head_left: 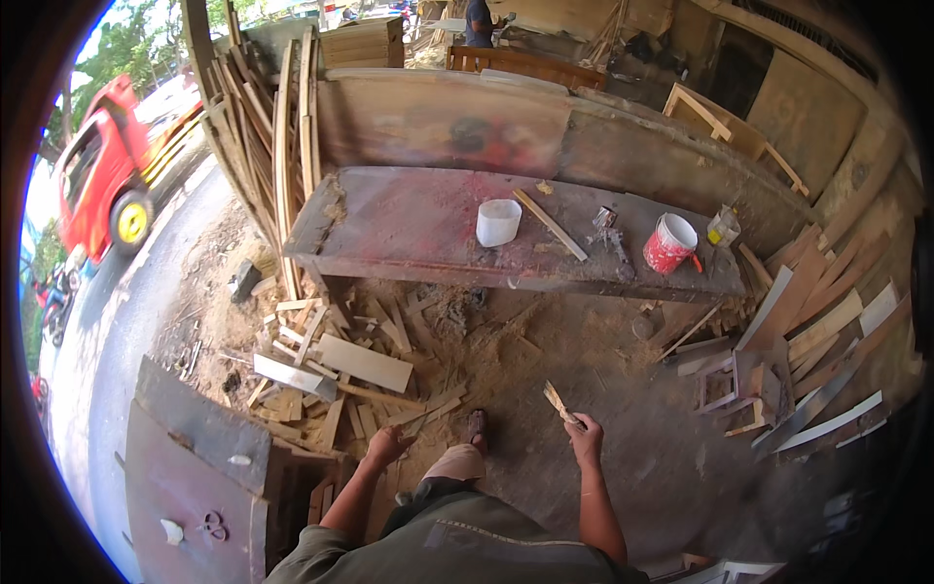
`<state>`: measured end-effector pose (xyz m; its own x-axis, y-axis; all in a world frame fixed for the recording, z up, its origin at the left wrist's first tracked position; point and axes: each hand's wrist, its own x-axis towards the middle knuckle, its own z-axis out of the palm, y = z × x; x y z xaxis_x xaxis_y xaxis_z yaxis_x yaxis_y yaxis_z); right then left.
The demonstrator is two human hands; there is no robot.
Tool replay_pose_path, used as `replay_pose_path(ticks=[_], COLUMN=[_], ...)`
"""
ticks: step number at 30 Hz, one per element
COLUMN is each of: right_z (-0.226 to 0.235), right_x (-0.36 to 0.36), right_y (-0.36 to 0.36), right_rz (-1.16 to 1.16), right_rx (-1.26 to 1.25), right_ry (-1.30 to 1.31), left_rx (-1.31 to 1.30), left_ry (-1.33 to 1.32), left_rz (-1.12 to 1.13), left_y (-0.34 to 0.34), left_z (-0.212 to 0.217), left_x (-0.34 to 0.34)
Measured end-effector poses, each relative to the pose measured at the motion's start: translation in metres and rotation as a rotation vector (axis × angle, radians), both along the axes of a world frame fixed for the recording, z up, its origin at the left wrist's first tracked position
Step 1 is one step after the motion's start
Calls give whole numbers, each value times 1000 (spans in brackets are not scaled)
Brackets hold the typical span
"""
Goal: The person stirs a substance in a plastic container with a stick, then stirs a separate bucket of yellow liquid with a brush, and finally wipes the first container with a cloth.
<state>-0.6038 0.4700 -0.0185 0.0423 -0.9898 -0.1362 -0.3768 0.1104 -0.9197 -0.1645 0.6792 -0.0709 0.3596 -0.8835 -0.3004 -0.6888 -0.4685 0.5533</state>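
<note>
My right hand [586, 440] is closed around the handle of a paintbrush [556, 399], its pale bristles tipped up and away from me. My left hand [389, 446] is closed too, with a thin dark stick-like thing [420, 422] pointing out of it to the right; its exact kind is too small to tell. Both hands are held apart at waist height over the floor. Beyond them stands a long stained workbench [409, 209]. On it are a white plastic tub [498, 226], a wooden strip [551, 226] and a red and white paint bucket [665, 249].
Wood offcuts [365, 362] lie heaped ahead on the left. Tall slats [287, 165] lean at the bench's left end. Boards [827, 321] are piled at right. A table with scissors [214, 527] stands near left. A red truck [102, 180] is on the road; a person [479, 24] stands far off.
</note>
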Motion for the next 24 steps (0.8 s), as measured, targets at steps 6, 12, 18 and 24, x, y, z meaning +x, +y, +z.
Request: replay_pose_path(ticks=[6,12,18,24], right_z=[66,141,140,109], right_x=[-2,12,51,81], right_y=[-121,-236,-343,-479], right_rz=[-98,-160,-229,34], right_rx=[-34,-104,168,429], right_ry=[-53,-120,-813,-932], left_rx=[-159,-340,-414,-621], left_ry=[-115,411,693,783], left_rz=[-153,198,472,817], left_y=[-195,-395,-548,-663], left_z=[-76,55,76,59], left_x=[44,5,2,-10])
